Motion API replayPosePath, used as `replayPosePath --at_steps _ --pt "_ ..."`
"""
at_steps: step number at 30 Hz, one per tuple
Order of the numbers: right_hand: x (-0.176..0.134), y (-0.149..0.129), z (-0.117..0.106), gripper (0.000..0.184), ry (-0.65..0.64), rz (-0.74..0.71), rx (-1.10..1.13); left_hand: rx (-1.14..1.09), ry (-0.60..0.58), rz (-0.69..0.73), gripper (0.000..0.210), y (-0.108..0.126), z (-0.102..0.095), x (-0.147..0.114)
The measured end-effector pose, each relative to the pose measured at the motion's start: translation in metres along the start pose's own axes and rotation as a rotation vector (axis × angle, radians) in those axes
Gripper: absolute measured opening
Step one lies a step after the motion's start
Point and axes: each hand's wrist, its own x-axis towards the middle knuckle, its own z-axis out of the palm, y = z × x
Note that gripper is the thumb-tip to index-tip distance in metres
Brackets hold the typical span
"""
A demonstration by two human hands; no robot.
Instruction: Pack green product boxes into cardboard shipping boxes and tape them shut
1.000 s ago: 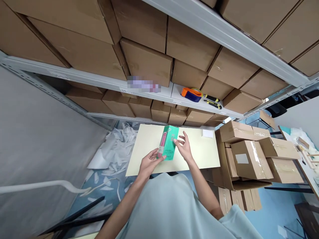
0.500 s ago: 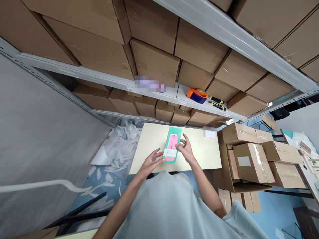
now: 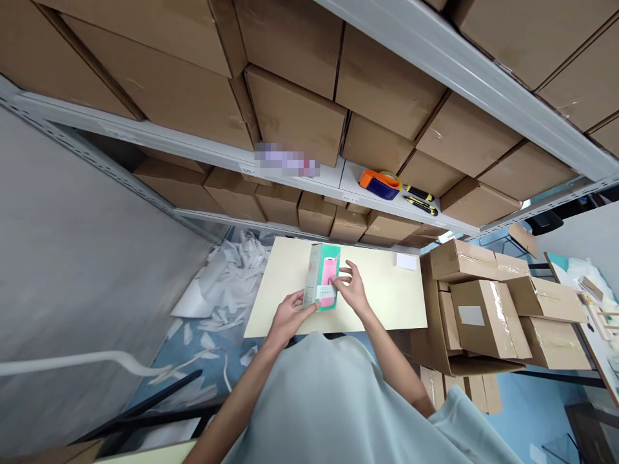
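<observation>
Between my hands, above the table, is a small upright carton (image 3: 329, 270). It has a green front with a pink picture of an item and a pale label band, and its pale left side shows. My left hand (image 3: 290, 314) holds its lower left corner, with the thumb across the bottom of the front and the fingers along the side. At the right edge is my right hand (image 3: 353, 288), the thumb against the pink front. Its other fingers are bent beside that edge, their tips partly hidden.
The pale table (image 3: 387, 303) carries a small white box (image 3: 405, 261). Stacked brown cartons (image 3: 488, 316) stand at the right. Ahead, a shelf (image 3: 333, 180) holds cartons, an orange and blue tape dispenser (image 3: 380, 184) and cutters (image 3: 420, 198). Crumpled white wrapping (image 3: 213, 283) lies at the left.
The carton has turned so that its pale left side shows now. It and both hands have shifted slightly left in the picture, as the view has moved a little.
</observation>
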Motion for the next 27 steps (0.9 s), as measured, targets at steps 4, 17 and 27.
replayPosePath --at_steps 4,17,27 --pt "-0.005 0.005 0.015 0.097 0.034 -0.005 -0.109 0.13 0.149 0.066 0.071 -0.003 0.009 -0.002" --pt "-0.009 0.005 -0.02 0.083 -0.213 -0.004 0.204 -0.262 -0.341 -0.11 0.093 0.001 -0.019 -0.01" --pt "-0.004 0.011 -0.007 0.099 -0.092 0.027 0.124 -0.141 0.07 -0.008 0.087 -0.024 0.004 0.002"
